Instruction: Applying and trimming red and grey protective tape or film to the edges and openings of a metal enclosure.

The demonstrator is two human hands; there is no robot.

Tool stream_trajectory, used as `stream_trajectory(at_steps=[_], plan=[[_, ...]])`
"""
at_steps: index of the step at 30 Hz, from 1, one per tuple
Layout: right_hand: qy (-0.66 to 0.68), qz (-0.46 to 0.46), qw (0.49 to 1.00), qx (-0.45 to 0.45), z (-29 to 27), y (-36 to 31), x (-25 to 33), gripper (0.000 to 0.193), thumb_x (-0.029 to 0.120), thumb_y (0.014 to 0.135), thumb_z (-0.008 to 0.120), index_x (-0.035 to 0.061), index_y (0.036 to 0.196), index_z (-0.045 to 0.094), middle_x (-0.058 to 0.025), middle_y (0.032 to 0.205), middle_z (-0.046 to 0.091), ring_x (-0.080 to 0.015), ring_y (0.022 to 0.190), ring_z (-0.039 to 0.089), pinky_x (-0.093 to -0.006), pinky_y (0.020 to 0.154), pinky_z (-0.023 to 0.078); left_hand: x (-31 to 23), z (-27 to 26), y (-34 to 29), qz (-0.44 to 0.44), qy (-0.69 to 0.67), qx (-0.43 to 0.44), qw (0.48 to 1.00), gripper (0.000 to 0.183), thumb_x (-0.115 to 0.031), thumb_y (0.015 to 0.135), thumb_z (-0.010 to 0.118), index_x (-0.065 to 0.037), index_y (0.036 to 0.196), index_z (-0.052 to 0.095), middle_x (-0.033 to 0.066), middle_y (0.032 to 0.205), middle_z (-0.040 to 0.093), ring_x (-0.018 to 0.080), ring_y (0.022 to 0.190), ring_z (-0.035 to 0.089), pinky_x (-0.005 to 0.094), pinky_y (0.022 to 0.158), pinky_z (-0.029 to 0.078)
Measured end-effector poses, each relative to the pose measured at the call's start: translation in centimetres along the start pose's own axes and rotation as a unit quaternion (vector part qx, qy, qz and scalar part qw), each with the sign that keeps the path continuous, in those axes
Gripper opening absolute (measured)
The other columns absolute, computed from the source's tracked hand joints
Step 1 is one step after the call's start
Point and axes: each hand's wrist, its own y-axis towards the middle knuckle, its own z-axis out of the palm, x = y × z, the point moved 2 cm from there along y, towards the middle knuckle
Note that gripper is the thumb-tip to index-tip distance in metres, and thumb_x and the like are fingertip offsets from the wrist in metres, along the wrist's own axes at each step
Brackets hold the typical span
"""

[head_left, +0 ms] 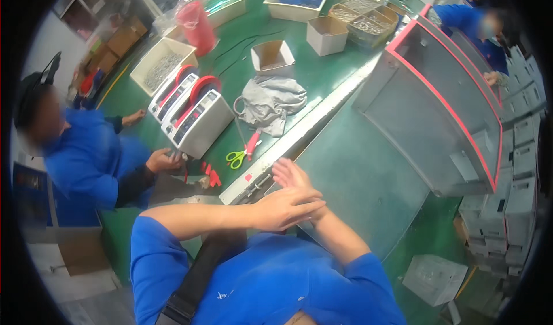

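In front of my body, my two forearms cross. My left hand lies across my right wrist, its fingers stretched out and flat, with nothing visible in it. Beyond it, my right hand is raised with its fingers extended, over the near edge of the grey-green tabletop. No object shows in its palm. Close by on the left are green-handled scissors and a red-handled tool on the green table. A crumpled grey cloth lies farther back.
Two white tape dispensers with red rolls stand left, beside a person in blue. Bins of small metal parts line the back. A grey metal cabinet with red edging rests at right, near another person. Grey boxes are stacked there.
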Motion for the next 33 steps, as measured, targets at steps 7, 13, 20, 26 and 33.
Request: stream_trajectory(at_steps=[7, 13, 20, 26, 33], plan=[[0.027, -0.19, 0.98, 0.056, -2.1, -6.1, -4.4, 0.046, 0.03, 0.096, 0.032, -0.0009, 0.13, 0.033, -0.0158, 0.127, 0.043, -0.024, 0.123, 0.038, -0.036, 0.102, 0.032, 0.7, 2.1, 0.7, 0.127, 0.106, 0.082, 0.983, 0.05, -0.035, 0.08, 0.057, -0.005, 0.121, 0.05, 0.018, 0.118, 0.051, 0.0348, 0.109, 0.049, 0.0474, 0.096, 0.035], [0.232, -0.274, 0.931, 0.066, 2.5, -9.9, -5.3, 0.044, 0.024, 0.096, 0.028, -0.0036, 0.13, 0.033, -0.0161, 0.13, 0.041, -0.0249, 0.122, 0.038, -0.0368, 0.103, 0.03, 2.1, 0.6, 0.9, 0.097, 0.066, 0.086, 0.989, 0.04, -0.039, 0.088, 0.04, -0.004, 0.097, 0.057, 0.0093, 0.072, 0.057, 0.0243, 0.063, 0.054, 0.032, 0.06, 0.042], [-0.269, -0.505, 0.763, -0.301, 5.1, -19.6, -4.5, 0.032, 0.011, 0.093, 0.042, -0.0009, 0.123, 0.041, -0.0157, 0.122, 0.044, -0.0252, 0.11, 0.046, -0.0344, 0.094, 0.035, -5.8, 5.1, -1.4, -0.221, -0.308, 0.063, 0.923, 0.035, -0.018, 0.093, 0.044, -0.001, 0.123, 0.042, 0.0126, 0.101, 0.055, 0.0206, 0.094, 0.055, 0.0324, 0.083, 0.044], [-0.352, -0.587, 0.704, -0.19, 6.7, -33.0, -5.2, 0.034, 0.005, 0.082, 0.054, 0.0009, 0.115, 0.047, -0.0146, 0.118, 0.048, -0.0269, 0.106, 0.049, -0.035, 0.091, 0.037, -10.6, 8.5, -2.2, 0.168, -0.095, 0.223, 0.956, 0.054, -0.008, 0.079, 0.059, -0.001, 0.129, 0.038, 0.0195, 0.119, 0.051, 0.0317, 0.104, 0.054, 0.0353, 0.089, 0.042], [-0.411, -0.682, 0.6, 0.08, 13.3, -44.2, -9.0, 0.062, 0.047, 0.074, 0.067, 0.0025, 0.115, 0.051, -0.0218, 0.103, 0.054, -0.0347, 0.095, 0.053, -0.0416, 0.082, 0.043, -16.6, 22.5, -1.3, 0.177, -0.009, 0.571, 0.802, 0.033, -0.022, 0.086, 0.05, -0.011, 0.117, 0.053, 0.0159, 0.092, 0.059, 0.034, 0.083, 0.059, 0.0421, 0.07, 0.049]])
